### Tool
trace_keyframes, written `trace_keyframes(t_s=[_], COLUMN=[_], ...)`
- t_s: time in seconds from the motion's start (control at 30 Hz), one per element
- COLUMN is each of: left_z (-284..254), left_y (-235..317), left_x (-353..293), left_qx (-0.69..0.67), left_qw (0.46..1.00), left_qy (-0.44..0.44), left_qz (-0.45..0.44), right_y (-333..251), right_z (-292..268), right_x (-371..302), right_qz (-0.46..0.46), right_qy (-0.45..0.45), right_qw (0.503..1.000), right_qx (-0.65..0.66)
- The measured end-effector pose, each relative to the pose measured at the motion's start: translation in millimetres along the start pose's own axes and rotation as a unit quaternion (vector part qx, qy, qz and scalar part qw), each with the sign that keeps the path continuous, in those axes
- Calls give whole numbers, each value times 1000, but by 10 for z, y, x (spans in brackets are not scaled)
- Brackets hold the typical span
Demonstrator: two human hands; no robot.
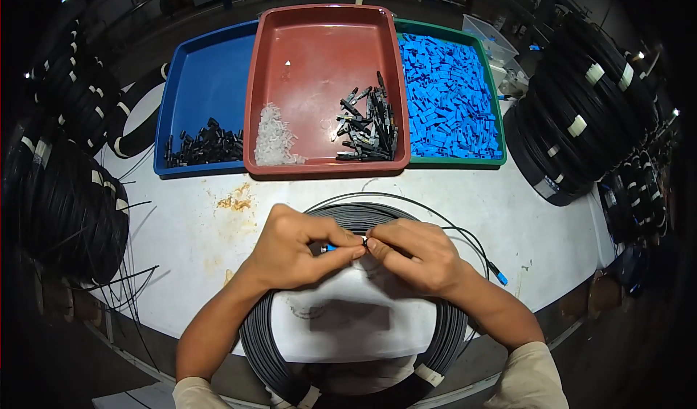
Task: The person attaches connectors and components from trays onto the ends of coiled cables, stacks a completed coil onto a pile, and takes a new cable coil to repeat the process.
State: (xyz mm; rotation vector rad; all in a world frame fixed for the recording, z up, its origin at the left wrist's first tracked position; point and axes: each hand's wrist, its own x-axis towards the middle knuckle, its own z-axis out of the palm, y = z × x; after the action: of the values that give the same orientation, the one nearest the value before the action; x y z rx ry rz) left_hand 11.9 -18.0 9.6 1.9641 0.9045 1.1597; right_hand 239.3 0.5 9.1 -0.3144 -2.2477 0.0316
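Between my two hands I hold a small blue connector piece [331,248], pinched at the thumb and forefinger of my left hand [294,245], its tip meeting the fingertips of my right hand [414,253]. My right thumb and forefinger are pressed together on a tiny pale end [365,241] right where it meets the blue piece; what exactly sits inside that pinch is too small to tell. Both hands hover just above the middle of a big coil of black cable [450,329] that lies flat on the white table [181,264] in front of me, bound with pale tape at its lower rim. A thin loose strand [406,200] of the cable arcs around the top of the coil and ends at a blue connector [498,274] lying on the table just right of my right wrist.

Farther out, three trays stand side by side. The red tray [319,53] in the middle holds a heap of clear plastic bits [274,142] and a heap of black connector parts [369,129]. The blue tray [207,75] to its left carries small black parts [203,147] along its near edge. The green tray [501,155] to the right is full of blue housings [446,96]. Stacks of black cable coils [581,111] stand on the right, and more coils [62,191] on the left.
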Motion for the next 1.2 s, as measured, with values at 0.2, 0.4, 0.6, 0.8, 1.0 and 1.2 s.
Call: trace_keyframes(t_s=[0.2, 0.4, 0.6, 0.8, 1.0, 1.2], left_z=[-22, -35, -33, -52, -52, 13], left_y=[-16, 71, 9, 10, 12, 62], left_x=[16, 5, 42, 47, 1, 17], left_qx=[350, 101, 205, 345, 0, 337], left_qw=[858, 991, 953, 863, 998, 870], left_qy=[-20, -2, -33, -32, -46, -32], left_qz=[376, 85, 222, 368, -30, 359], right_y=[52, 21, 24, 38, -15, 38], right_z=[32, -11, -17, 28, -27, 6], right_x=[-1, 23, 16, 23, 26, -3], right_qz=[217, 69, 100, 211, -14, 204], right_qy=[-47, -16, -46, -42, 5, -37], right_qw=[944, 994, 987, 951, 1000, 957], right_qx=[246, 82, 113, 220, 0, 202])
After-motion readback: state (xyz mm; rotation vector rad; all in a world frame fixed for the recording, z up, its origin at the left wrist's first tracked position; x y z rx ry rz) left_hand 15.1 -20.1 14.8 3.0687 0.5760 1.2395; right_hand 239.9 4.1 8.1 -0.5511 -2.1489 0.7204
